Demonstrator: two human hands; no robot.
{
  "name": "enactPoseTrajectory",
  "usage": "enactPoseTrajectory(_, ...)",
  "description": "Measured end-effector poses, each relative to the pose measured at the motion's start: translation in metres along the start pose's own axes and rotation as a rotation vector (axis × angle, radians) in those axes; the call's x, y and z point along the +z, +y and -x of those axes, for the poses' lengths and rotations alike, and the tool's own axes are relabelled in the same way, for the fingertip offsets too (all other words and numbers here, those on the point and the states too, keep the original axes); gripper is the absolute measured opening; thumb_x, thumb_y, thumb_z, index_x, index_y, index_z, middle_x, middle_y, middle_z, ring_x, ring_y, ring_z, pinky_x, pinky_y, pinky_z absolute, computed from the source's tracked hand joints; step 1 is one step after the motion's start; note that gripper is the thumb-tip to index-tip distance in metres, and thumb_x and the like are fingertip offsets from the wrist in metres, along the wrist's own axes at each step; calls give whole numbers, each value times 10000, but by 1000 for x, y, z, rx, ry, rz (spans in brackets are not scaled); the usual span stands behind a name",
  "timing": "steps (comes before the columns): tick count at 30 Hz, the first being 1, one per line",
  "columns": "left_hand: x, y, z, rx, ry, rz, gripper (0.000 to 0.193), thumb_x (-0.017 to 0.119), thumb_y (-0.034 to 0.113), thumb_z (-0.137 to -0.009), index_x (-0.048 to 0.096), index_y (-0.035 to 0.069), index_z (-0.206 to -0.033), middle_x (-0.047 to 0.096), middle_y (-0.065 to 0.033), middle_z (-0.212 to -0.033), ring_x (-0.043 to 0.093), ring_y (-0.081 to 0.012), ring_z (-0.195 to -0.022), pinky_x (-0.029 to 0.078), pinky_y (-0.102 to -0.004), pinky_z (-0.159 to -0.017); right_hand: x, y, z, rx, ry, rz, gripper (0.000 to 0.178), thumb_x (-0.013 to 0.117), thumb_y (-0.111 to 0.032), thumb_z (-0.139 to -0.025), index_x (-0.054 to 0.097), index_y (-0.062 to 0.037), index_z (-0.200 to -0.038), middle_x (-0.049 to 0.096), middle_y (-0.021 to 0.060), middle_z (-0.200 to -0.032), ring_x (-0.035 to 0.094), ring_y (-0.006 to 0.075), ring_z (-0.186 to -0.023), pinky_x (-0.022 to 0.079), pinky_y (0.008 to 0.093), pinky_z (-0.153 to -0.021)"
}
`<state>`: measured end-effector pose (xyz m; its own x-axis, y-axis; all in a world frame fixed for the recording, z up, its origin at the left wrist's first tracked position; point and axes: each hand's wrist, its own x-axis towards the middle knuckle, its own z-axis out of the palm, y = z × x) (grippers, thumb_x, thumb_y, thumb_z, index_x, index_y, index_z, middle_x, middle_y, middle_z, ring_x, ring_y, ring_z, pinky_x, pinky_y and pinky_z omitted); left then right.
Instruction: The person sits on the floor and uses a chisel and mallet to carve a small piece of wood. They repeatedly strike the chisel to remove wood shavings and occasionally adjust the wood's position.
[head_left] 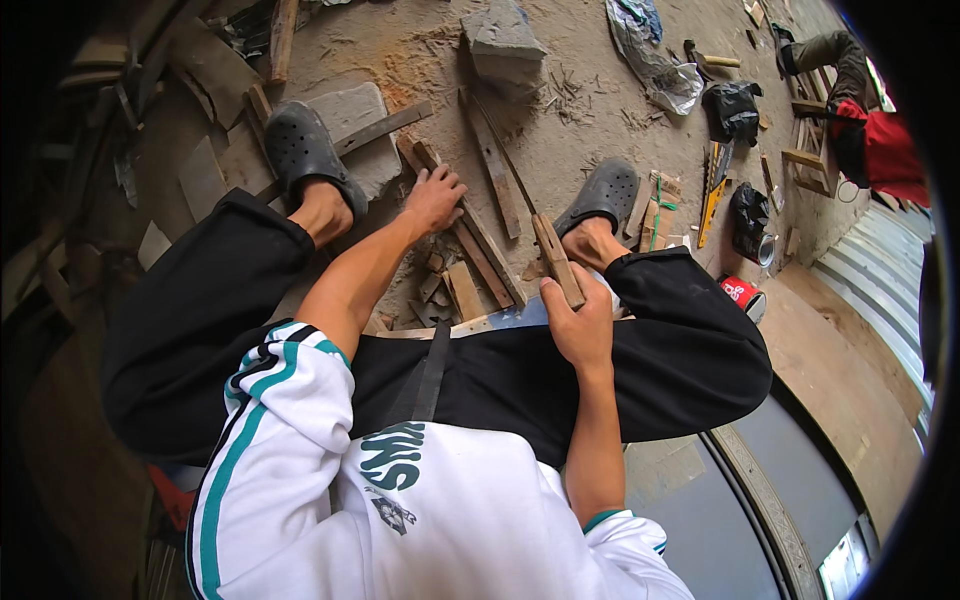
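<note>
Two long wooden strips (484,254) lie side by side, slanting between my feet toward my lap. My left hand (435,197) is closed over their upper part, its fingers wrapped across the wood. In my right hand (583,318) is a handsaw with a wooden handle (557,258). Its thin dark blade (508,158) points away from me, up and to the left, apart from the strips. A flat wooden board (493,180) lies on the ground behind the blade. Short wood offcuts (462,290) sit below my left hand. A dark flat strip (432,370) rests across my lap.
A grey concrete block (505,45) stands ahead, and a flat slab (375,165) lies by my left foot. Right of my right foot are a yellow-edged tool (713,195), black plastic bags (735,108) and a red can (743,295). Another person in red (893,155) is at far right.
</note>
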<state>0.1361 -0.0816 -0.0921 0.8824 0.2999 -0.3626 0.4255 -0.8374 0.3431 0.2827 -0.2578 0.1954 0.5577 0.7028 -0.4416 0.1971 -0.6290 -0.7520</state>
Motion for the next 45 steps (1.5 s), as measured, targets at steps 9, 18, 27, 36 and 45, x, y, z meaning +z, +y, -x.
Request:
enactPoseTrajectory(9,-39,-28,-33,-544,-23,-80,716,585,471,-894,398,-13,-1387,418,-234,-1419,368,-359,-1350,326,-476,-1078,6,9,-1,14,-15,53,182,631,-153,-848,613,27,-822,606,168,-618,596,254,-524,449,370,-547)
enactPoseTrajectory(18,-52,-20,-39,-607,-106,-124,766,620,577,-828,519,-25,-1291,561,-206,-1274,518,-349,-1211,324,-474,-1043,16,10,-5,4,-24,25,196,638,-165,-846,621,31,-847,609,190,-642,619,278,-563,461,378,-564)
enactPoseTrajectory(27,-56,-31,-35,-549,-33,105,766,656,533,-822,478,1,-1343,507,-211,-1316,460,-382,-1262,335,-498,-1067,21,8,-7,14,-38,15,210,639,-178,-852,633,30,-877,611,186,-654,608,265,-574,467,378,-585)
enactPoseTrajectory(36,-30,8,-89,-437,464,695,977,767,409,-766,224,55,-1498,251,-227,-1512,398,-436,-1321,364,-477,-1101,18,14,-5,9,59,-41,187,620,-156,-875,589,13,-801,539,102,-599,492,154,-540,424,336,-553)
enactPoseTrajectory(45,2,77,-94,-945,-32,903,1213,785,482,-714,44,-75,-1496,467,-342,-1345,496,-454,-1234,400,-471,-1061,18,11,-6,53,111,-104,185,625,-151,-878,582,12,-802,527,82,-607,467,136,-556,415,330,-550)
